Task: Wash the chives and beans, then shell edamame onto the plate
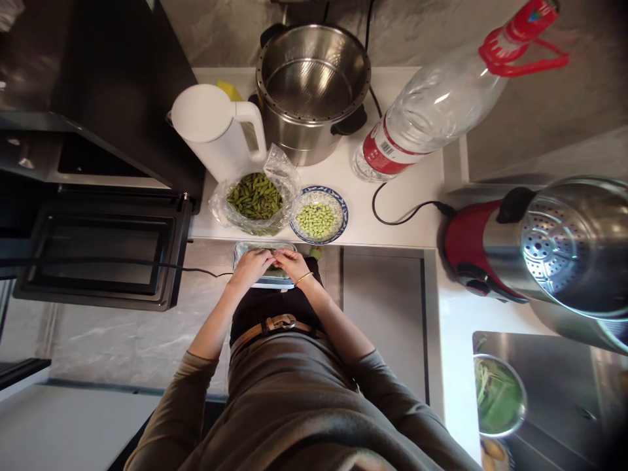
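My left hand [252,266] and my right hand [293,263] meet fingertip to fingertip in front of the counter edge. Both are closed in a pinch on a small edamame pod, mostly hidden by the fingers. Below them is a light-coloured bin [275,284] with a clear liner; green scraps show inside it. Just beyond my hands on the counter, a clear plastic bag [284,171] stands open, full of edamame pods [256,196]. To its right, a blue-and-white patterned plate [344,210] holds shelled green beans [316,220].
Behind the bag stand a white jug [210,134] and a steel pot with a perforated insert [314,85]. A large plastic bottle [417,121] and a red-and-steel cooker [475,242] are to the right. An oven door [103,248] hangs open at left. A bowl [500,396] sits in the sink.
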`<act>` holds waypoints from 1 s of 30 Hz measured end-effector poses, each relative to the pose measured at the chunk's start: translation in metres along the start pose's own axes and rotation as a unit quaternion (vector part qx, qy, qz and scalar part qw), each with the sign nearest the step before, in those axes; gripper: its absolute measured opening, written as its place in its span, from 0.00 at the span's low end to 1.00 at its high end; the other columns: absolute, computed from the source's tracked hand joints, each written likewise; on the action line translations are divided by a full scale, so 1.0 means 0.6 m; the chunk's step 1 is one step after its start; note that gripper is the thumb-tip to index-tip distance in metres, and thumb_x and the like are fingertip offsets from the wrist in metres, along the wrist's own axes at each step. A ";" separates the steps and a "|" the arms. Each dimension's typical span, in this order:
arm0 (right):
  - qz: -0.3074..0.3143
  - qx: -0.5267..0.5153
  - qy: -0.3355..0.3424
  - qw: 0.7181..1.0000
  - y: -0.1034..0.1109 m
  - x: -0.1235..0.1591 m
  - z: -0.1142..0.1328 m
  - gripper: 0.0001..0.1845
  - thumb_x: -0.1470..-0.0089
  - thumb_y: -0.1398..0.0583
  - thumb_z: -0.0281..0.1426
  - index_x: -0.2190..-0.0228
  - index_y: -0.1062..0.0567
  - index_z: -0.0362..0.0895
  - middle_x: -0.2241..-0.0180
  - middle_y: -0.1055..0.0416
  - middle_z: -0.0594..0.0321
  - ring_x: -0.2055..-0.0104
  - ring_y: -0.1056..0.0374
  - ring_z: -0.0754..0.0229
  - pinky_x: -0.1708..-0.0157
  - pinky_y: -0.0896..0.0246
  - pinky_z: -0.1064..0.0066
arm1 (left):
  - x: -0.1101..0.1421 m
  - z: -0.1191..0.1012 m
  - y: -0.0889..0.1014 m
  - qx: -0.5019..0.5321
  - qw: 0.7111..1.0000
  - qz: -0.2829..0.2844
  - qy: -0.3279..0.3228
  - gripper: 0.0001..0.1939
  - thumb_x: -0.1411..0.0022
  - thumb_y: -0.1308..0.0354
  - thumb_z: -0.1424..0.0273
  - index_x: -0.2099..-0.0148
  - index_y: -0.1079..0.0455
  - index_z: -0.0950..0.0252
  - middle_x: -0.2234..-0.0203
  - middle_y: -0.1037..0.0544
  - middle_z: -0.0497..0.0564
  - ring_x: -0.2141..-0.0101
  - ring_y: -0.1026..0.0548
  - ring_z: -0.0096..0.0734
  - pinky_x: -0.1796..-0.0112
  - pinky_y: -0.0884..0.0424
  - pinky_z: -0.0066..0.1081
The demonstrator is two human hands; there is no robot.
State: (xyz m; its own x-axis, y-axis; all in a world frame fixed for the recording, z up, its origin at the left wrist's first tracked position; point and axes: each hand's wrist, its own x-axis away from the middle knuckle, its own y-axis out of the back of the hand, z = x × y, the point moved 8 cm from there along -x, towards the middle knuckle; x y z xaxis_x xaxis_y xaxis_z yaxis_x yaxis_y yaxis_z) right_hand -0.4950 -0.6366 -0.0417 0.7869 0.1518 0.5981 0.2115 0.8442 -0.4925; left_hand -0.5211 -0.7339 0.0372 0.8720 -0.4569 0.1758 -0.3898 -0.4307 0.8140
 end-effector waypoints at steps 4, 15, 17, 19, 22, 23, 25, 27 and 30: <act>0.009 0.007 -0.005 1.000 -0.001 -0.002 -0.001 0.14 0.68 0.29 0.39 0.78 0.21 0.45 0.78 0.26 0.68 0.76 0.33 0.68 0.70 0.35 0.73 | 0.001 -0.013 0.006 -0.015 1.000 -0.001 -0.010 0.07 0.38 0.47 0.74 0.67 0.29 0.63 0.71 0.23 0.53 0.67 0.25 0.35 0.63 0.32 0.32; 0.015 -0.183 -0.062 0.981 0.020 0.002 0.055 0.09 0.50 0.38 0.37 0.69 0.22 0.46 0.62 0.21 0.58 0.54 0.28 0.57 0.55 0.31 0.66 | 0.024 0.009 -0.011 -0.017 0.999 0.013 0.029 0.10 0.46 0.38 0.71 0.59 0.24 0.59 0.59 0.21 0.53 0.57 0.26 0.40 0.53 0.31 0.38; 0.017 -0.209 -0.058 0.976 0.022 0.004 0.066 0.10 0.47 0.41 0.37 0.67 0.22 0.46 0.61 0.21 0.59 0.52 0.28 0.58 0.54 0.31 0.65 | 0.012 0.011 -0.005 -0.007 0.999 -0.027 0.039 0.10 0.43 0.40 0.70 0.57 0.24 0.60 0.58 0.21 0.53 0.56 0.26 0.40 0.52 0.31 0.38; 0.015 -0.235 -0.057 0.970 0.024 0.005 0.071 0.10 0.44 0.43 0.35 0.66 0.23 0.46 0.63 0.21 0.60 0.53 0.28 0.59 0.54 0.32 0.67 | -0.012 0.018 0.018 0.012 0.992 -0.106 0.067 0.11 0.38 0.46 0.70 0.56 0.25 0.61 0.59 0.21 0.53 0.57 0.26 0.38 0.53 0.31 0.37; 0.011 -0.269 -0.065 0.961 0.024 0.006 0.069 0.10 0.43 0.45 0.32 0.64 0.24 0.46 0.69 0.21 0.63 0.60 0.26 0.62 0.60 0.31 0.70 | -0.062 0.039 0.069 0.003 0.963 -0.236 0.132 0.13 0.35 0.51 0.70 0.53 0.27 0.63 0.58 0.23 0.56 0.55 0.28 0.40 0.52 0.33 0.37; 0.010 -0.276 -0.071 0.958 0.023 0.007 0.068 0.10 0.42 0.46 0.32 0.64 0.24 0.46 0.72 0.22 0.64 0.65 0.27 0.63 0.63 0.31 0.71 | -0.082 0.048 0.082 -0.013 0.954 -0.258 0.152 0.14 0.36 0.51 0.70 0.52 0.28 0.65 0.57 0.24 0.57 0.53 0.29 0.41 0.51 0.34 0.38; 0.010 -0.284 -0.078 0.956 0.019 0.010 0.066 0.12 0.41 0.48 0.31 0.65 0.25 0.47 0.77 0.26 0.68 0.74 0.31 0.66 0.70 0.33 0.74 | -0.122 0.067 0.099 -0.052 0.945 -0.262 0.190 0.15 0.38 0.49 0.71 0.50 0.29 0.66 0.56 0.25 0.60 0.51 0.31 0.46 0.50 0.35 0.41; 0.011 -0.282 -0.080 0.956 0.014 0.015 0.066 0.13 0.40 0.49 0.30 0.66 0.25 0.46 0.81 0.30 0.69 0.80 0.37 0.67 0.76 0.37 0.75 | -0.155 0.087 0.104 -0.083 0.944 -0.233 0.220 0.15 0.39 0.48 0.72 0.51 0.29 0.67 0.55 0.26 0.61 0.50 0.32 0.49 0.51 0.36 0.43; 0.010 -0.270 -0.078 0.960 0.012 0.022 0.066 0.13 0.41 0.49 0.30 0.67 0.25 0.44 0.82 0.33 0.70 0.83 0.42 0.69 0.78 0.42 0.77 | -0.177 0.108 0.104 -0.106 0.947 -0.193 0.236 0.13 0.39 0.51 0.73 0.56 0.27 0.66 0.58 0.25 0.61 0.51 0.33 0.51 0.51 0.37 0.45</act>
State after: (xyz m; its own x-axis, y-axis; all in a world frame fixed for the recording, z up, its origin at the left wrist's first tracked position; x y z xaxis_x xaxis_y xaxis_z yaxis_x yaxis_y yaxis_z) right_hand -0.5064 -0.6081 -0.0124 0.7069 0.2749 0.6517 0.4999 0.4577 -0.7353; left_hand -0.6575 -0.7625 0.0334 0.9921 0.1216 0.0297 0.0090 -0.3059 0.9520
